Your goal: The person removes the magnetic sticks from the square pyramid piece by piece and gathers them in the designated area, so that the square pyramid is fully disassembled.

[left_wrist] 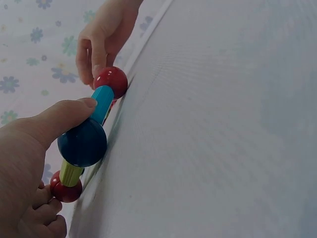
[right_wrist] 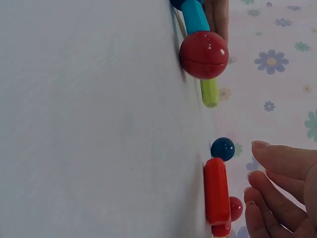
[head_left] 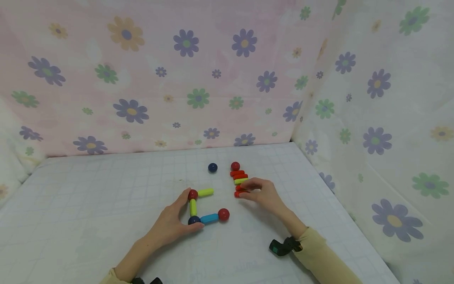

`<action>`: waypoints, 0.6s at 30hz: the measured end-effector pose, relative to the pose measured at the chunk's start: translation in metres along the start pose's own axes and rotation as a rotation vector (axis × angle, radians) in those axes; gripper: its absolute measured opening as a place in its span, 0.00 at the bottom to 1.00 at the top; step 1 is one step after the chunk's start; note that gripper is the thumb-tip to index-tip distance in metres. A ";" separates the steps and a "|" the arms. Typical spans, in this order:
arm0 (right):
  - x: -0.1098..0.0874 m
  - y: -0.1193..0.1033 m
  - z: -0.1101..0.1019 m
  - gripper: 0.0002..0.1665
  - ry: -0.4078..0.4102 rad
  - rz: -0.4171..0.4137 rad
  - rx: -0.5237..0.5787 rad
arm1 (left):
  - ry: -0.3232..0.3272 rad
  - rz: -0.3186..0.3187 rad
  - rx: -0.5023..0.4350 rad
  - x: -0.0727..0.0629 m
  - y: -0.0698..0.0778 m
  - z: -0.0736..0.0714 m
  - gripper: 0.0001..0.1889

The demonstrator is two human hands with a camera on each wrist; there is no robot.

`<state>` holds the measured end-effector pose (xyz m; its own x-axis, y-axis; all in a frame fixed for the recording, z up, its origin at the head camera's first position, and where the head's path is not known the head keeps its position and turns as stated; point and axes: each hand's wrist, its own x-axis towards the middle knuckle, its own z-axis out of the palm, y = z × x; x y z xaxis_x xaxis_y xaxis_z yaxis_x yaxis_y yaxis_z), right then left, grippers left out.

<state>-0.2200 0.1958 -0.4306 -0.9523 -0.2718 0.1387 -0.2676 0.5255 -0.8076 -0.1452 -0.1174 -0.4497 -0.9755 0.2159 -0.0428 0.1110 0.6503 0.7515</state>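
My left hand (head_left: 169, 225) holds a toy assembly of balls and rods, its thumb over the dark blue ball (left_wrist: 82, 144) and blue rod (head_left: 209, 218), its fingers at a red ball (head_left: 193, 194). A yellow-green rod (head_left: 193, 207) joins those two balls, and another yellow-green rod (head_left: 205, 192) sticks out from the red one. The blue rod ends in a second red ball (head_left: 224, 214). Over a row of loose rods, my right hand (head_left: 264, 194) hovers with thumb and fingers apart. In the right wrist view, the nearest red rod (right_wrist: 216, 192) lies just off its fingertips.
Behind the right hand, several red rods (head_left: 237, 173) and a yellow-green rod (head_left: 241, 181) lie side by side. A loose red ball (head_left: 235, 166) and a loose dark blue ball (head_left: 213, 167) sit farther back on the white cloth (head_left: 106, 189). Flowered curtains (head_left: 156, 90) stand behind and to the right.
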 end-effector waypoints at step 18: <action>0.000 -0.022 0.031 0.21 -0.213 -0.107 0.023 | 0.005 -0.019 0.009 0.000 0.003 0.000 0.59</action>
<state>-0.2099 0.1595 -0.4307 -0.8654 -0.4906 0.1020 -0.3599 0.4668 -0.8078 -0.1451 -0.1154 -0.4470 -0.9784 0.1997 -0.0533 0.0943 0.6610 0.7444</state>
